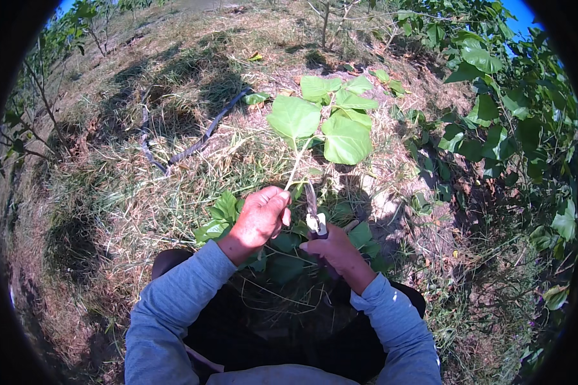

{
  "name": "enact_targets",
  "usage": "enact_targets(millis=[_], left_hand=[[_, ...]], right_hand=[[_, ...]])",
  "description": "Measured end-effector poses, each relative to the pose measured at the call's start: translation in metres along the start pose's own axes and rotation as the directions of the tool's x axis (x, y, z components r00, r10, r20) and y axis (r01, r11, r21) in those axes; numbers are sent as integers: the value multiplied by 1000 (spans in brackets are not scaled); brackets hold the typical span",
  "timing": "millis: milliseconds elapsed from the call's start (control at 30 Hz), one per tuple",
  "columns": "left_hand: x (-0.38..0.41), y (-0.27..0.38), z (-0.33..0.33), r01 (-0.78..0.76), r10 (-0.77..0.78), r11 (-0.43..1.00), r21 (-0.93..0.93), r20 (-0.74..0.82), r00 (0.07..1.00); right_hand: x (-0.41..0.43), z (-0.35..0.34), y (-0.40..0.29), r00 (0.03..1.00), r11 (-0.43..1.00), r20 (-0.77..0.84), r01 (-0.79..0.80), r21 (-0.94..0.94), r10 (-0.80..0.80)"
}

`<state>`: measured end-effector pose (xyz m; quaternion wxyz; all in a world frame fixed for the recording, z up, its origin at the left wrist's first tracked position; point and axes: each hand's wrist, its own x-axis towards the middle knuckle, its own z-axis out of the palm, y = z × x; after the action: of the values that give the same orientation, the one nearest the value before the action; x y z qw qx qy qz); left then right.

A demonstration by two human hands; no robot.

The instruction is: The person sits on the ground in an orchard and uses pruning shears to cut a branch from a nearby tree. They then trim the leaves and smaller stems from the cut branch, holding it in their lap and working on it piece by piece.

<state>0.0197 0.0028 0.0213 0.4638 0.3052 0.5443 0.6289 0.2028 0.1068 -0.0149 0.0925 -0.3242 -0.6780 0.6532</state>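
Observation:
My left hand [261,215] grips the pale stem of a leafy green cutting [297,166], whose broad leaves spread upward and away from me. Just to the right, my right hand [331,248] is closed round the dark handles of pruning shears [313,211]. Their metal blades point up beside the stem, near a small side stalk; whether they touch it I cannot tell. More cut leafy stems [285,265] lie below both hands, between my knees, partly in shadow. Other green leaves [216,224] show left of my left hand.
A dark flat strap or hose [204,137] lies bent on the dry grass ahead, to the left. Leafy bushes [496,125] stand along the right side. Thin-stemmed plants [48,108] rise at the far left, and a slim trunk [324,26] stands at the top.

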Motion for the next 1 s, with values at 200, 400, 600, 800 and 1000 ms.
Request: enact_targets(millis=[200, 400, 600, 800, 1000], left_hand=[[2, -5, 0, 0, 0, 1000, -20, 18, 1000], [0, -3, 4, 11, -10, 999, -33, 18, 1000], [5, -12, -2, 0, 1, 1000, -27, 26, 1000], [5, -11, -4, -7, 7, 1000, 0, 32, 999], [5, -7, -4, -8, 8, 999, -31, 14, 1000]], right_hand=[[3, -3, 5, 998, 994, -60, -29, -105, 23], [4, -4, 8, 996, 997, -64, -57, -56, 54], [1, -1, 0, 995, 997, -84, -56, -56, 51], [-4, 0, -12, 991, 994, -66, -112, 5, 112], [0, 0, 2, 998, 999, -56, -26, -47, 23]])
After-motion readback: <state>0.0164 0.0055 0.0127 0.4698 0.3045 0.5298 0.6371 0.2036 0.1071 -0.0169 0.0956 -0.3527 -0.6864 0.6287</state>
